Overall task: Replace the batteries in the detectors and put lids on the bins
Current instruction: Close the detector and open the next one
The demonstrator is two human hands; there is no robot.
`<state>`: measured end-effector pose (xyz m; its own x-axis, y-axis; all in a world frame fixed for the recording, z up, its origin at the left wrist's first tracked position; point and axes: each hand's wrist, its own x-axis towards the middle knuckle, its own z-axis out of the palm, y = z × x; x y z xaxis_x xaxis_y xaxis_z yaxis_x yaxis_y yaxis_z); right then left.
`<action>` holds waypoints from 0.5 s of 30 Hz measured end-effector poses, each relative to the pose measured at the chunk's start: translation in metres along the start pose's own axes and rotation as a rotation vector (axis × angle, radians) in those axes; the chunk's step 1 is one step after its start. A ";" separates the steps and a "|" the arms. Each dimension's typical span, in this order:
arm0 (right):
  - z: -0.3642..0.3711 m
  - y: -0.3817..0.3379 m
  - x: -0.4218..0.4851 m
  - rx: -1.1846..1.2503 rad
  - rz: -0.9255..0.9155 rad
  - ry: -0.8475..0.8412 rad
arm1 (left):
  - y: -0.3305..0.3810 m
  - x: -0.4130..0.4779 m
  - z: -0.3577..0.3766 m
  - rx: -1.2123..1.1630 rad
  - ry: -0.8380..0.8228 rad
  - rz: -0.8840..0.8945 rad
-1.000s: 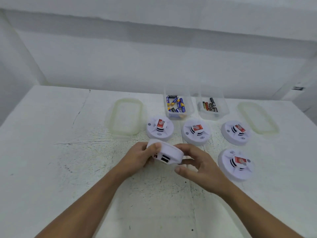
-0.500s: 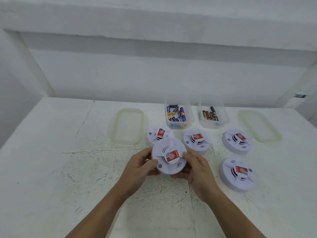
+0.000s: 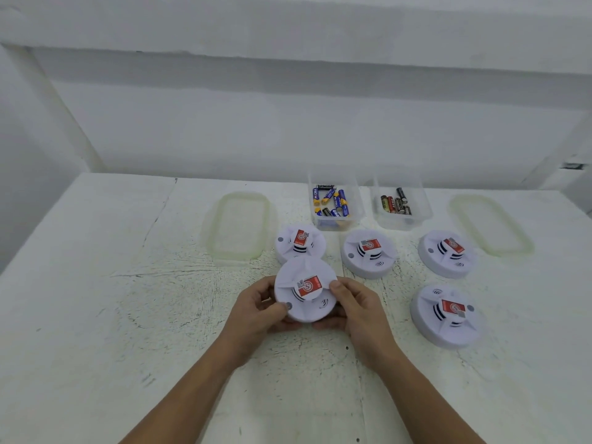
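Observation:
Both hands hold one round white detector with a red label, its face turned up towards me. My left hand grips its left rim and my right hand grips its right rim. Several more white detectors lie on the table: one just behind the held one, one in the middle, one at the right and one nearer me at the right. A clear bin holds blue batteries and a second clear bin holds dark and red ones.
Two translucent lids lie flat on the white table, one lid left of the bins and the other lid at the right. A white wall stands close behind the bins. The table's right corner is near the right lid.
The detector was edge-on in my hands a second ago; it has been turned so its labelled face points up, and both hands now hold it by the rim.

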<state>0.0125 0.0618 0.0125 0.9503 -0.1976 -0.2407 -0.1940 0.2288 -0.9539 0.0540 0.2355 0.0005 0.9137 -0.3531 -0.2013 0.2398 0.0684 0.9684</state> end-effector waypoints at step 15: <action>-0.003 0.006 0.000 -0.010 -0.030 -0.025 | -0.007 0.003 -0.004 -0.106 -0.017 0.012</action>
<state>0.0107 0.0606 0.0064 0.9616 -0.1800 -0.2072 -0.1674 0.2138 -0.9624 0.0565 0.2375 -0.0078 0.9110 -0.3676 -0.1868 0.2636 0.1709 0.9494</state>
